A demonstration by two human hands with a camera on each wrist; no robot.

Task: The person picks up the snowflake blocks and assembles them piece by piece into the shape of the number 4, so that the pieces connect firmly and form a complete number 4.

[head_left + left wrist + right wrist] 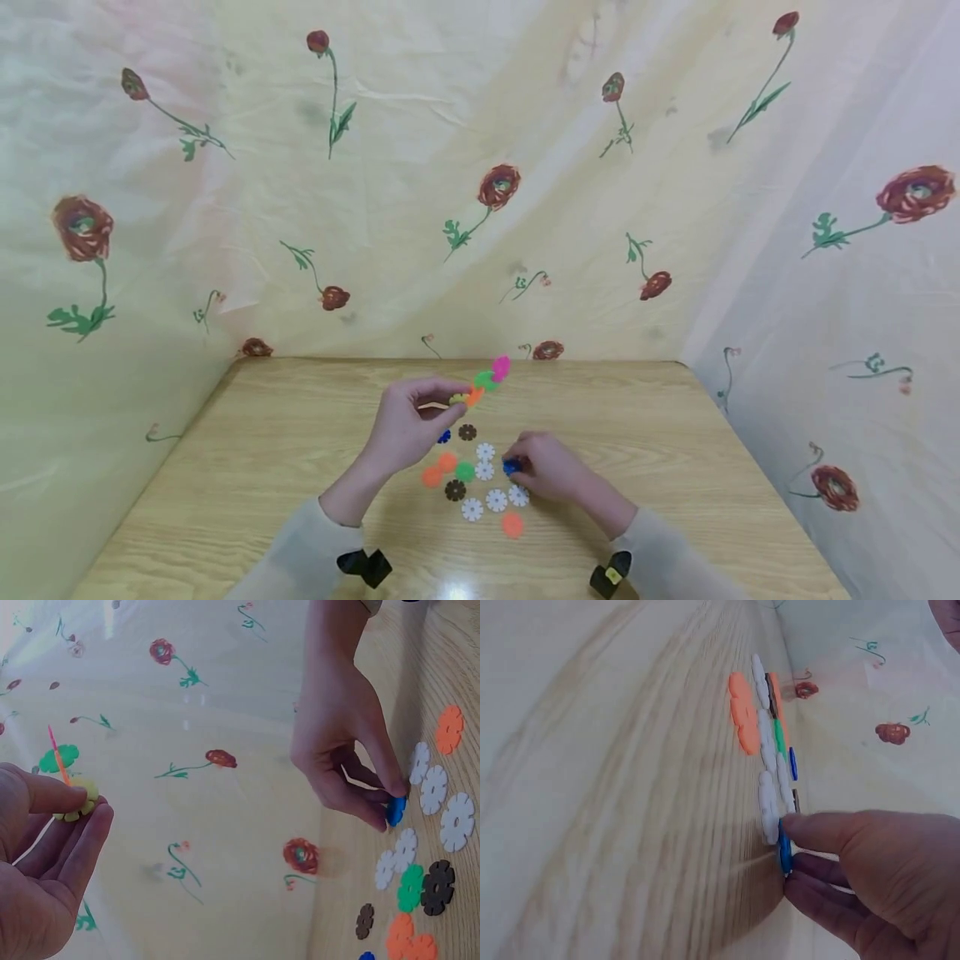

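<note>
Pale sleeves [296, 546] reach in from the bottom of the head view, each bearing a black wrist device [377, 568]. Beneath them is a wood-grain tabletop [247, 467] whose side edges slant inward to a straight back edge; floral cloth [405, 208] hangs behind it and along both sides. The left hand [405, 421] is raised, thumb and fingers pinching a yellow notched disc [457, 400], 1 end of a chain [487, 381] of 4; the magenta disc [502, 367] at the other end overlaps the back edge. Lower, the right hand [551, 465] pinches a blue disc [512, 467] just beside 5 white discs [497, 500]. Near these lie 3 orange discs [512, 525], 2 brown discs [467, 432], 1 green disc [465, 472] and 1 darker-blue disc [444, 436]. Tabletop stretches widely to either side of the hands.

From the left wrist, a narrow pinch grips the yellow notched disc, the chain's orange piece [63, 766] showing edge-on; open air separates the 2 hands.

From the right wrist, the blue disc is edge-on between thumb and fingertips; whether it touches the tabletop, I cannot tell. Wood grain spreads broadly leftward.
</note>
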